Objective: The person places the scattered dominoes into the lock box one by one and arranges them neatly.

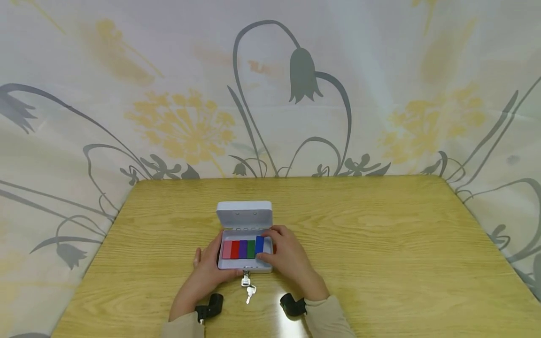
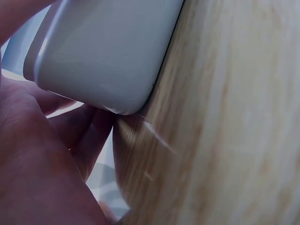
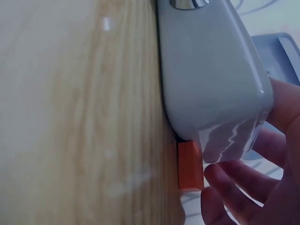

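Observation:
A white metal cash box (image 1: 246, 266) stands on the table with its hinged lid (image 1: 244, 217) raised. Inside lie coloured blocks in a row: pink (image 1: 227, 249), red (image 1: 235, 249), purple (image 1: 243, 249) and green (image 1: 251, 249). At the right end of this row my right hand (image 1: 290, 256) pinches a blue block (image 1: 259, 245) between thumb and fingers; it sits slightly tilted. My left hand (image 1: 211, 267) grips the box's left side, thumb along the front. An orange-red block (image 3: 190, 165) rests beside the box's right side, partly hidden by the right hand in the head view.
A key (image 1: 246, 280) sits in the lock at the box's front, and a second key (image 1: 251, 293) hangs from it onto the table. The wooden table (image 1: 380, 244) ends at a patterned curtain (image 1: 190, 70) behind and at both sides.

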Available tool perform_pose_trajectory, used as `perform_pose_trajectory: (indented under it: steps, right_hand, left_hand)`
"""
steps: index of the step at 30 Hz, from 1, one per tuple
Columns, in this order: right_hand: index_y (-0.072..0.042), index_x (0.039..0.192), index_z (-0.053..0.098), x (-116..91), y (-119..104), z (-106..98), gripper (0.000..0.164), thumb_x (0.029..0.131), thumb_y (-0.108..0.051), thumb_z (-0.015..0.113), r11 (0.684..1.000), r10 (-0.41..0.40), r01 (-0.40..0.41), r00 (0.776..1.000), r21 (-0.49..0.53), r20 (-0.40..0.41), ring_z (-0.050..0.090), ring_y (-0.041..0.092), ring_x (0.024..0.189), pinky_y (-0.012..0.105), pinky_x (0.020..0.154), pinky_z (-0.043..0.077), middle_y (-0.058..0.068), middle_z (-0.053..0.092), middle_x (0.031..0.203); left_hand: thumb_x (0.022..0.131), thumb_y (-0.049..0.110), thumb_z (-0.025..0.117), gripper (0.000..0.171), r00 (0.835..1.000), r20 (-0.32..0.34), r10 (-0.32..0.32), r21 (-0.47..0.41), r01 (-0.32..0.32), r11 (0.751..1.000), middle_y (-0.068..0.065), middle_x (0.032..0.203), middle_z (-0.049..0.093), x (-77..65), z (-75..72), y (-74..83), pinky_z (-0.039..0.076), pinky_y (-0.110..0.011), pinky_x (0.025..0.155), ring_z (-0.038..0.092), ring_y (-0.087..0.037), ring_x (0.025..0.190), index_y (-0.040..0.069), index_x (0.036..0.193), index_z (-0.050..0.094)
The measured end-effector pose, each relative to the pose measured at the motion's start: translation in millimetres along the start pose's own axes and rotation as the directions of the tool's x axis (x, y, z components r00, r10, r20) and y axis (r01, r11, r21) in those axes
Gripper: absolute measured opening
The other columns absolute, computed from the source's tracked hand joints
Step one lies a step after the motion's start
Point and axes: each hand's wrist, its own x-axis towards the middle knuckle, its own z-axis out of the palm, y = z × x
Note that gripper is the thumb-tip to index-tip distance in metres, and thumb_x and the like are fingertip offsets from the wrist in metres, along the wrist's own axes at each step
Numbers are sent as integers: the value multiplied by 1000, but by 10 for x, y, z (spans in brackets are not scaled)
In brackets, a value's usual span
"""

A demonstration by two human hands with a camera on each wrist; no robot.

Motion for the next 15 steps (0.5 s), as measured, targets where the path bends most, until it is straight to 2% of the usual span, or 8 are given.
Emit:
perform_pose_trajectory:
  steps: [7, 15]
  right_hand:
    - [-14, 109, 60, -3, -20, 36, 43, 73, -33, 72, 1000, 5, -6, 1000, -10, -20, 41, 21, 104, 36, 87, 41, 5, 47, 119]
    - [-11, 107, 61, -7, -51, 42, 44, 70, -30, 74, 999, -9, 7, 999, -31, -41, 42, 25, 102, 40, 87, 37, 8, 48, 116]
  left_hand:
    - [59, 51, 77, 110, 1000, 4, -6, 5, 6, 1000, -9, 141, 30, 9, -3, -5, -13, -52, 99, 25, -30, 127, 22, 143, 13]
    - [59, 55, 75, 110, 1000, 7, -8, 5, 8, 1000, -4, 142, 28, 3, 3, -3, -13, -51, 99, 25, -27, 127, 27, 143, 11]
